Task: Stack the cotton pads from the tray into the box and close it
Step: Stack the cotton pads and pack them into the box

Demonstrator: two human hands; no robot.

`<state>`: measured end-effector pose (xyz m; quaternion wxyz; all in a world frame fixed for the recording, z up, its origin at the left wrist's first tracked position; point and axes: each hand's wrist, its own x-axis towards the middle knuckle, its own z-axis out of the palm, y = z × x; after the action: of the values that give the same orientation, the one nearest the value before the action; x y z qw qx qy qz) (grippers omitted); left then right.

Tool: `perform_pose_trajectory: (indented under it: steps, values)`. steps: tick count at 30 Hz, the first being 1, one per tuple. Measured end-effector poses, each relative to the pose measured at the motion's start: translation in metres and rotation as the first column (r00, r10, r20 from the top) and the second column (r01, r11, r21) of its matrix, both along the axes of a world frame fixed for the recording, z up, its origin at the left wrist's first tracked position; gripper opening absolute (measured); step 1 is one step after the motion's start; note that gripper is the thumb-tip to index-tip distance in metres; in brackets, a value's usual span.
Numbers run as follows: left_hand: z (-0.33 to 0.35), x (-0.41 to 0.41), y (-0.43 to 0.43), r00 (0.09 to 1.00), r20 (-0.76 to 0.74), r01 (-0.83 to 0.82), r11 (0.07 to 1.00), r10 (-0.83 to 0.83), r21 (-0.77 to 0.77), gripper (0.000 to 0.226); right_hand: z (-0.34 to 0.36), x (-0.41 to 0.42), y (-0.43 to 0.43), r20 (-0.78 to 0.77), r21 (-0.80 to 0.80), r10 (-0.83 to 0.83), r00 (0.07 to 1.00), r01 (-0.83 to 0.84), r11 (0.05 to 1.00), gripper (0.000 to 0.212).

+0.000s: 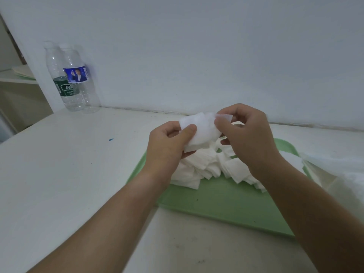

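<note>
1. Pads (204, 166): white cotton, soft and fibrous, matt; the thin top sheet looks faintly translucent.
2. Tray (226, 201): pale green plastic, smooth, low sheen, a few dark specks.
3. Table (69, 164): white, smooth, matt, lightly smudged; material unclear.
4. Bottles (78, 79): clear plastic, glossy, ribbed; printed labels, slightly shiny.
5. Wall (197, 46): white paint, matt, even.

Two hands are in view, the left hand (167, 146) and the right hand (250, 134). One green tray (226, 203) lies on one white surface (78, 174). The loose cotton pads (197, 166) heaped in it overlap too much to count; the held pads (199, 131) are a few, number unclear. Two clear bottles: the green-label bottle (65, 89) and the blue-label bottle (78, 75). One blue speck (110, 139).
</note>
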<state>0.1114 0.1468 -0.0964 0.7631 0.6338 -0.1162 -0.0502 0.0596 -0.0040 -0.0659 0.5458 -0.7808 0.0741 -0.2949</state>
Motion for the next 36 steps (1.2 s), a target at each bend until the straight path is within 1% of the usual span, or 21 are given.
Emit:
perform_pose_trajectory:
  steps: [3,6,8,10,12,13,15,17,19,22,25,28,33,36]
  values:
    - [-0.001,0.003,0.001,0.999,-0.001,-0.037,0.999,0.037,0.004,0.021,0.003,-0.001,-0.004,-0.005,-0.043,0.026,1.0,-0.026,0.999,0.014]
    - [-0.004,0.006,0.002,0.999,0.005,-0.054,0.998,0.053,0.015,0.027,0.004,0.0,-0.009,0.025,-0.083,0.009,1.0,-0.007,0.997,0.016]
    - [-0.004,0.006,0.002,0.998,0.008,-0.057,0.998,0.057,0.029,0.028,0.004,0.0,-0.011,0.054,-0.061,-0.016,0.998,0.019,0.998,0.016]
    - [-0.004,0.005,0.002,0.999,0.017,-0.052,0.998,0.051,0.045,0.021,0.006,0.0,-0.014,0.075,0.032,-0.009,0.997,0.007,0.999,0.015]
    - [-0.004,0.004,0.002,0.999,0.023,-0.045,0.998,0.044,0.038,0.008,0.011,-0.001,-0.016,0.077,0.178,0.094,0.993,-0.107,0.978,0.011]
    - [-0.004,0.003,0.002,0.999,0.029,-0.041,0.999,0.04,0.034,0.007,0.014,-0.002,-0.018,0.078,0.252,0.173,0.982,-0.187,0.95,0.01]
    - [-0.003,0.002,0.002,0.998,0.052,-0.029,0.999,0.027,0.04,0.018,0.019,-0.005,-0.019,0.077,0.368,0.321,0.944,-0.326,0.871,0.014]
    - [-0.003,0.0,0.002,0.998,0.064,-0.014,0.999,0.011,0.048,0.033,0.021,-0.007,-0.018,0.034,0.413,0.406,0.913,-0.383,0.826,0.031]
    - [-0.002,-0.001,0.001,0.998,0.064,-0.002,0.999,-0.001,0.053,0.044,0.019,-0.007,-0.017,-0.039,0.374,0.409,0.912,-0.366,0.852,0.042]
    - [0.0,-0.002,0.0,0.997,0.067,0.029,0.998,-0.033,0.063,0.044,0.012,-0.005,-0.017,-0.112,0.273,0.348,0.931,-0.308,0.911,0.046]
    - [0.002,-0.003,-0.001,0.996,0.062,0.06,0.995,-0.065,0.079,0.031,0.011,-0.006,-0.015,-0.137,0.169,0.285,0.949,-0.261,0.95,0.039]
    - [0.002,-0.005,-0.001,0.996,0.059,0.06,0.995,-0.064,0.074,0.016,0.01,-0.006,-0.014,-0.149,0.114,0.232,0.961,-0.216,0.97,0.036]
    - [0.005,-0.005,-0.002,0.997,0.03,0.076,0.996,-0.078,0.055,0.013,0.008,-0.005,-0.012,-0.149,0.046,0.173,0.974,-0.168,0.985,0.034]
    - [0.008,-0.005,-0.003,0.995,-0.007,0.104,0.994,-0.104,0.015,0.023,0.006,-0.004,-0.013,-0.155,-0.014,0.133,0.979,-0.137,0.99,0.034]
